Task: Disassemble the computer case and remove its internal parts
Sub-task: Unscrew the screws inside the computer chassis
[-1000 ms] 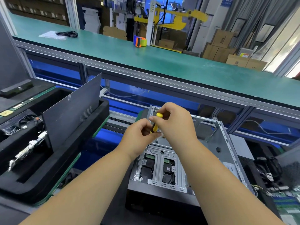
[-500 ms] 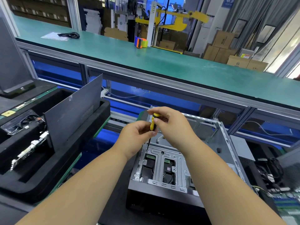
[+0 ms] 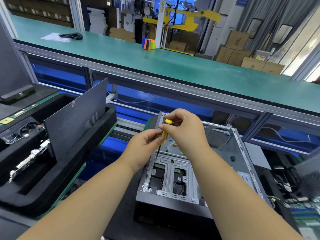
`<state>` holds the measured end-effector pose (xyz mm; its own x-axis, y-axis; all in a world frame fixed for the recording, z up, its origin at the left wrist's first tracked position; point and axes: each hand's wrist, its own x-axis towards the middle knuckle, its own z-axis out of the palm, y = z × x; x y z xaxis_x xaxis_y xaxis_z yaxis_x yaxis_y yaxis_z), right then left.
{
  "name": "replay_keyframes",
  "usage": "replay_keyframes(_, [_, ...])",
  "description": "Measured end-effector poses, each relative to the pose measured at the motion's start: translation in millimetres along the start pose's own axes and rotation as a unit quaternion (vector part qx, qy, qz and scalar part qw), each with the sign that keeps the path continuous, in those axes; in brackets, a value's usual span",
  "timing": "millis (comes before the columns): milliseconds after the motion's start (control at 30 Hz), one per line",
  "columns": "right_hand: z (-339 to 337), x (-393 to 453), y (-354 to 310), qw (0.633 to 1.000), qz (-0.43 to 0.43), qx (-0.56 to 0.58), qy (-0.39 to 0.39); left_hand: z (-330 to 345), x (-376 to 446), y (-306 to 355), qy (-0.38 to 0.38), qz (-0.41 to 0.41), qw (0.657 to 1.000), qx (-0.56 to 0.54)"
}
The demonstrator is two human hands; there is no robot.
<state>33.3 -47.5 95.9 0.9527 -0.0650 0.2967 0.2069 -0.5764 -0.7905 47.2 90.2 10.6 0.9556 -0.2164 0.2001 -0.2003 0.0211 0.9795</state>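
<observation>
Head view: an opened computer case [image 3: 230, 158] lies on its side on the near bench, a little right of centre, its metal drive bracket [image 3: 170, 177] facing up at the near end. Both hands meet just above it on a yellow-handled screwdriver [image 3: 164, 134]. The right hand [image 3: 186, 134] is curled over the top of the handle, fingertips pinching it near the rounded yellow end. The left hand [image 3: 143, 148] comes in from the left and pinches the lower part of the handle between thumb and fingers. The dark shaft slants down and slightly left, and its tip sits on a screw at the far left corner of the bracket.

To the left, a black foam tray [image 3: 65, 170] holds a grey side panel [image 3: 76, 116] standing on edge, with a circuit board [image 3: 27, 160] lying in the slot nearer the left edge. Far across, a long green bench [image 3: 173, 66] carries an orange and green tape dispenser [image 3: 149, 43]. At the right edge, loose cables [image 3: 285, 179] lie beside a green motherboard [image 3: 304, 212].
</observation>
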Motion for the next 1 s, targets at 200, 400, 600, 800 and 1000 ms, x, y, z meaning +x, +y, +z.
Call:
replay_keyframes(200, [-6.7,1.6,-1.7,0.998,0.005,0.020,-0.051,-1.9,3.1,9.4,-0.030,0.004,0.999,0.029])
replay_keyframes(400, [-10.0,2.4,-6.0,0.994,-0.015,-0.026,-0.106,-3.7,3.0,10.7,-0.015,-0.006,1.000,0.026])
replay_keyframes(600, [-3.4,-1.6,-4.7,0.997,-0.006,-0.031,-0.071,-1.4,2.1,13.3,0.014,0.010,0.998,0.066])
replay_keyframes(800, [-0.1,-5.1,-2.3,1.000,0.011,-0.012,0.026,3.0,-0.5,16.6,0.028,0.009,0.996,0.086])
replay_keyframes(1000, [-6.0,-0.6,-1.4,1.000,0.013,-0.013,-0.005,6.1,1.2,17.0,0.056,0.006,0.994,0.090])
